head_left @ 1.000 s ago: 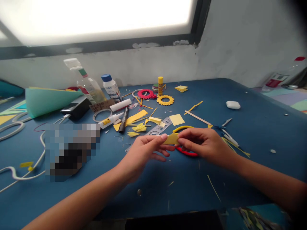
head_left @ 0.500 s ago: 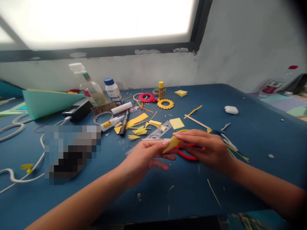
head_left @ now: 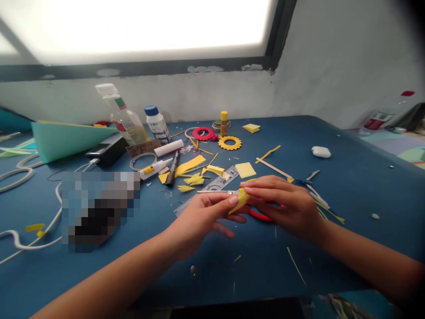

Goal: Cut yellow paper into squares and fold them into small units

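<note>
A small piece of yellow paper [head_left: 241,200] is pinched between my two hands above the blue table. My left hand [head_left: 209,212] grips its left side with thumb and fingers. From the right, my right hand [head_left: 282,199] has its fingertips closed on the paper's upper edge. Beneath both hands lie scissors with red handles [head_left: 260,215], their blades pointing left and partly covered by the hands. A clear ruler [head_left: 223,180] lies just behind, with a square yellow sheet [head_left: 245,169] beside it.
Yellow scraps [head_left: 191,166], a black marker [head_left: 172,169] and a glue tube [head_left: 154,169] lie left of centre. Farther back are a yellow ring [head_left: 229,142], a red ring [head_left: 203,134] and a glue stick [head_left: 224,124]. A white earbud case [head_left: 321,152] lies right.
The yellow paper has tilted and curled slightly between my fingers. My right hand has shifted a little, covering more of the red scissor handles.
</note>
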The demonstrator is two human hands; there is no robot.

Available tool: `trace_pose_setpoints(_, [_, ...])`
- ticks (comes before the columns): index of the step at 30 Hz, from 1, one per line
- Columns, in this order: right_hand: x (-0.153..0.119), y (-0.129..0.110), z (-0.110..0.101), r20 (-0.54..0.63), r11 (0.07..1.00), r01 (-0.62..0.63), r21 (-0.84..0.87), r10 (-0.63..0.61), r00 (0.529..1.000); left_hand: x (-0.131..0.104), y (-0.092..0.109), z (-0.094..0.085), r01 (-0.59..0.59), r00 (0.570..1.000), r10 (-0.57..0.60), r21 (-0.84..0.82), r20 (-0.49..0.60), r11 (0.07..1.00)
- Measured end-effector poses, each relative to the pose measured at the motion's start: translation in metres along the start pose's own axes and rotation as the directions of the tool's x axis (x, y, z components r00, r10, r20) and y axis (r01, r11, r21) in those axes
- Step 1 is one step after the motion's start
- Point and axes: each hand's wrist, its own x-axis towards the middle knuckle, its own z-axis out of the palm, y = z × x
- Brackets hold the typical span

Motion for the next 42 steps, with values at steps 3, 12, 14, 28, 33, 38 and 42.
trace_pose_setpoints(3, [0.001, -0.001, -0.001, -0.051, 0.999, 0.034, -0.029, -0.035, 0.998, 0.000, -0.001, 0.000, 0.019, 1.000, -0.019, -0.019, 0.003, 1.000])
trace_pose_setpoints(12, [0.005, -0.001, -0.002, 0.183, 0.992, 0.125, 0.030, -0.129, 0.975, 0.005, 0.000, -0.008, 0.020, 0.997, 0.000, 0.253, -0.077, 0.967])
trace_pose_setpoints(14, [0.005, 0.002, 0.000, 0.250, 0.992, 0.122, 0.013, -0.121, 0.961, 0.006, 0.000, -0.011, 0.018, 0.997, 0.007, 0.300, -0.079, 0.954])
trace_pose_setpoints(28, [-0.007, 0.001, 0.004, 0.441, 0.960, -0.273, 0.057, 0.222, 0.870, 0.010, -0.005, -0.027, 0.045, 0.999, -0.024, 0.669, -0.041, 0.742])
trace_pose_setpoints(33, [-0.005, -0.003, 0.018, 0.379, 0.797, -0.604, 0.019, 0.553, 0.742, 0.011, -0.007, -0.027, 0.099, 0.990, -0.144, 0.712, 0.003, 0.695])
trace_pose_setpoints(38, [-0.002, -0.006, 0.024, 0.455, 0.798, -0.602, -0.037, 0.549, 0.701, 0.007, -0.006, -0.022, 0.001, 0.999, 0.037, 0.902, -0.019, 0.431])
trace_pose_setpoints(42, [-0.002, -0.007, 0.029, 0.403, 0.883, -0.437, -0.168, 0.467, 0.787, 0.005, -0.006, -0.019, -0.022, 0.992, 0.127, 0.964, -0.013, 0.266])
